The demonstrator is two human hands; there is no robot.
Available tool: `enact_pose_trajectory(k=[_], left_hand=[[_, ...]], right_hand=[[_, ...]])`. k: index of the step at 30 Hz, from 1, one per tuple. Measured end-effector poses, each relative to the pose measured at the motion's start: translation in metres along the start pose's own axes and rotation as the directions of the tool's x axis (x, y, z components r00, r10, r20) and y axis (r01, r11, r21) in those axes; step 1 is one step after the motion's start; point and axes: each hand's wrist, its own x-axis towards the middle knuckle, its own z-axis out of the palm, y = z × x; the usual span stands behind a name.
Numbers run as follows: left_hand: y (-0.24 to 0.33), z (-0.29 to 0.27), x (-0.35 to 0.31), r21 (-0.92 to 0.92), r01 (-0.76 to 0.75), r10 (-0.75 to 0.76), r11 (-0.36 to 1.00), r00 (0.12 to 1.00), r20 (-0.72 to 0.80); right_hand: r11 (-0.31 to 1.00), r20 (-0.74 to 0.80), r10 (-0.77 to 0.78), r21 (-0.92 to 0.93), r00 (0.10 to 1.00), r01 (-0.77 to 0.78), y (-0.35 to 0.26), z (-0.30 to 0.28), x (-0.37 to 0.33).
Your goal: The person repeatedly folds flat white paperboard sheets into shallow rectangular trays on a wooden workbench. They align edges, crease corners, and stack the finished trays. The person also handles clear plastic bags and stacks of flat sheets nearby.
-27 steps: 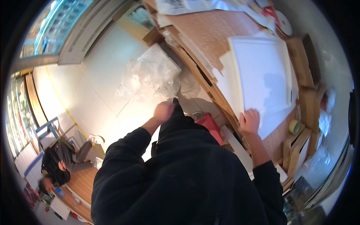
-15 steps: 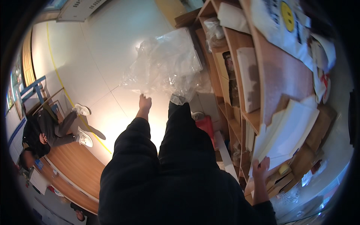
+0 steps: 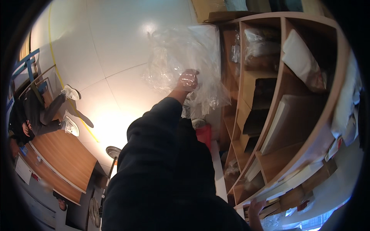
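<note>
1. Plastic could slip: our left hand [image 3: 187,80] is clenched on only one part of the bulky clear plastic bag [image 3: 185,61], held out over the white floor [image 3: 115,57] just left of the wooden shelves [image 3: 269,100], so the loose film could snag on a shelf edge.
2. Our right hand [image 3: 256,210] sits at the near shelf edge; we cannot tell its fingers' state.
3. Compared with half a second ago, our left hand now grips the bag instead of reaching toward it, and the shelves fill more of the view.

Bright floor [image 3: 115,69] glare; edges bend, dark rim.
</note>
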Motion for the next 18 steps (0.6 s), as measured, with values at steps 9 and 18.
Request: enact_pose_trajectory(k=[9,18], left_hand=[[-0.056,0.02,-0.044,0.473,0.206,-0.458,0.857,0.724,0.516],[-0.098,0.031,-0.081,-0.129,0.66,-0.64,0.74,0.75,0.165]], right_hand=[[0.988,0.031,0.135,-0.075,0.99,-0.132,0.006,0.0,-0.011],[0.967,0.116,0.255,-0.032,0.96,-0.253,0.063,0.002,-0.062]])
